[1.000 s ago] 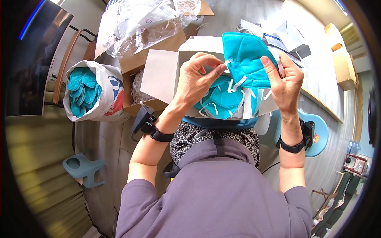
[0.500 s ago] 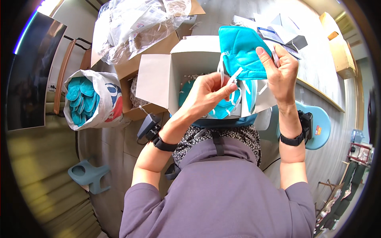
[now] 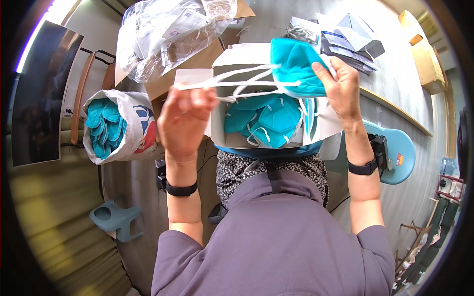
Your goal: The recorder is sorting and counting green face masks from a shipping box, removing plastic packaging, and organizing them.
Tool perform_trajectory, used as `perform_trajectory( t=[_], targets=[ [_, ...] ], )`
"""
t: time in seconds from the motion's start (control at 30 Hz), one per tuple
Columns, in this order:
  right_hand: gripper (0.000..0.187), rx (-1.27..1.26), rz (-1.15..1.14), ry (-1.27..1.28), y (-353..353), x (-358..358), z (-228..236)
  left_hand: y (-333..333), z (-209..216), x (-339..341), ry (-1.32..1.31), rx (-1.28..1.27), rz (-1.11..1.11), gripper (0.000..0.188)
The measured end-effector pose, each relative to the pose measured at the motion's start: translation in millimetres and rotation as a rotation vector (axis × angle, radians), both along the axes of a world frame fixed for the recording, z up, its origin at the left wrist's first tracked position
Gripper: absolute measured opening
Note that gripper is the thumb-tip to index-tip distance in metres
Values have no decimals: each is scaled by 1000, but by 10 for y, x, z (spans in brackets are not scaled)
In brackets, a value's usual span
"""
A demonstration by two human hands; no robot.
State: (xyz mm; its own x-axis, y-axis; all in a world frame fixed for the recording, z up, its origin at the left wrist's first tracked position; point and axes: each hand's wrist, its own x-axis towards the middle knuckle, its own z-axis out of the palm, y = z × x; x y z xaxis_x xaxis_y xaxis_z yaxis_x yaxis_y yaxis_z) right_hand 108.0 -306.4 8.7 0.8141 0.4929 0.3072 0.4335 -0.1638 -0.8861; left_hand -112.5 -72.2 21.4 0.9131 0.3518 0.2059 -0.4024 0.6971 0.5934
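A teal face mask (image 3: 295, 66) hangs above an open carton, its edge pinched between the thumb and fingers of my right hand (image 3: 339, 89). From it, white elastic straps (image 3: 247, 84) stretch leftward to my left hand (image 3: 186, 118), whose fingers are closed on them but smeared by motion. Beneath, the pale carton (image 3: 217, 111) holds several more teal masks (image 3: 279, 121) with white straps, some lying flat and some standing on edge at its right side. It rests against my lap.
To the left, a white bag (image 3: 131, 123) is filled with teal pieces. Clear plastic wrapping (image 3: 170, 39) lies over a brown box (image 3: 200, 61) at the back. Flattened cartons and papers (image 3: 350, 42) lie on a table at the back right. A blue stool (image 3: 400, 153) stands right.
My left hand has moved left and drawn the straps out long from the mask. My right hand and the mask have shifted slightly left and down.
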Motion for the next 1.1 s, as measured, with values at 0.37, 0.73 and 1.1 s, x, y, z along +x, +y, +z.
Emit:
perform_trajectory(
  t=[0.37,0.73,1.1],
  targets=[
    [21,262,309,407,274,-330,217,-303,-18,356,630,482,-286,30],
    [34,-83,575,379,386,-505,122,-383,12,317,563,646,-410,35],
    [26,3,204,150,246,-192,69,-425,-31,316,686,563,-370,29]
  ],
)
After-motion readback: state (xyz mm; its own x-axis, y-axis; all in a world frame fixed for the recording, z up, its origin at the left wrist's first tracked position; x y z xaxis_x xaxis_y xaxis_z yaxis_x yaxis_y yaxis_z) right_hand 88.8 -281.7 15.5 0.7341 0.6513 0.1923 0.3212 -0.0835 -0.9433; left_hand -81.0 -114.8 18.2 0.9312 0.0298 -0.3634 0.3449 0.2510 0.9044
